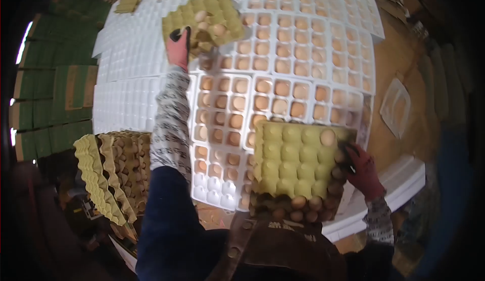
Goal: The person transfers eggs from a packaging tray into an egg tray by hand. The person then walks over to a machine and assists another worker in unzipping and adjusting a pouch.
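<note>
My left hand point(178, 48), in a pink glove with black fingertips, grips the near-left edge of a yellow pulp egg tray point(222, 10) at the upper middle. A few eggs point(219, 30) lie in this tilted tray. At the lower right, my right hand point(362, 174), gloved alike, closes on the right edge of a second yellow pulp egg tray point(290, 159) in front of my body. One egg point(328, 138) sits near its upper right corner, its middle cups are bare, and more eggs point(299, 202) show along its near and right edges. My right fingertips are partly hidden in shadow.
White plastic trays point(275, 71) filled with eggs cover the middle and right of the table. White trays without eggs point(124, 101) lie on the left. Stacked pulp trays with eggs point(118, 172) stand at lower left. Green boxes point(38, 89) line the left side; a white tray-like piece point(395, 108) lies right.
</note>
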